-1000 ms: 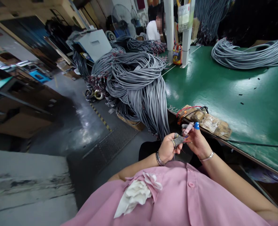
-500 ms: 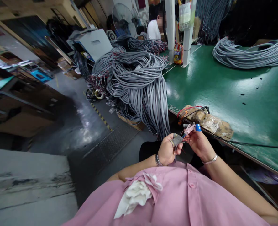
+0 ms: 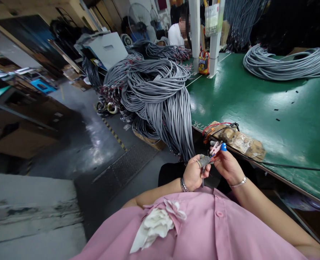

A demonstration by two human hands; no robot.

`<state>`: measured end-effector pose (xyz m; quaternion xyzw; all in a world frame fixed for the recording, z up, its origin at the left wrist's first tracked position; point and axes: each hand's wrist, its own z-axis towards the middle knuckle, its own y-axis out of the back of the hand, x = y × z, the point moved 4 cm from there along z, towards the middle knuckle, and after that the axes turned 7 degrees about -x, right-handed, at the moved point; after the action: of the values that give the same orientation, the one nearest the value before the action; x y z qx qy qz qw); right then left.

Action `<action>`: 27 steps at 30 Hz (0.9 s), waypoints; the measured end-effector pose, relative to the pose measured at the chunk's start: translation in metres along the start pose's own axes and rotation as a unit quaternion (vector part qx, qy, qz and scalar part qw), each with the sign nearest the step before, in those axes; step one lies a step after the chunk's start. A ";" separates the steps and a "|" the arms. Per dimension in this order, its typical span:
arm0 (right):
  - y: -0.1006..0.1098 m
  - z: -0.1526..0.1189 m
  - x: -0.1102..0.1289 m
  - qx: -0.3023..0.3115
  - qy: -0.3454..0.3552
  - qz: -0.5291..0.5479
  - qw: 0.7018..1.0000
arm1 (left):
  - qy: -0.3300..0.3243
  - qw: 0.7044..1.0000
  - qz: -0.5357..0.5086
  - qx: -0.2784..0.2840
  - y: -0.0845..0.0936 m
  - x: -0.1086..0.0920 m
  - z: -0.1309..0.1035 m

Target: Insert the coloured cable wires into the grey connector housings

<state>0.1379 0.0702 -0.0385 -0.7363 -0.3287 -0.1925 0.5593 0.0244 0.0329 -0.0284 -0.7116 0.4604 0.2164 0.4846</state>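
Note:
In front of my chest, over the table's near edge, both hands meet. My left hand (image 3: 193, 173), its thumb wrapped in grey material, is closed round the end of a grey cable (image 3: 202, 183). Thin coloured wires (image 3: 214, 159) fan out from it towards my right hand (image 3: 230, 169). That hand is pinched, with a blue cover on its thumb, and grips a small pink clip-like piece (image 3: 215, 148) close by the wire ends. Fingers partly hide the piece, and whether it touches the wires I cannot tell.
A taped cardboard block (image 3: 238, 141) with red and black leads lies on the green table (image 3: 297, 144) edge. A large heap of grey cables (image 3: 160, 83) stands left of it; another cable coil (image 3: 286, 65) lies at the back right. A person (image 3: 176, 34) sits beyond white posts.
My right hand has shifted slightly left, bringing the pink piece nearer to my left hand. The whole view has moved a little; my left hand keeps its hold.

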 end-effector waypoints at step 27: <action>0.002 0.005 -0.004 0.026 -0.012 -0.005 1.000 | -0.074 0.997 0.025 -0.012 -0.001 -0.007 -0.005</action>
<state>0.1361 0.0736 -0.0443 -0.7217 -0.3444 -0.1780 0.5735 0.0214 0.0320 -0.0200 -0.6874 0.4383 0.2861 0.5035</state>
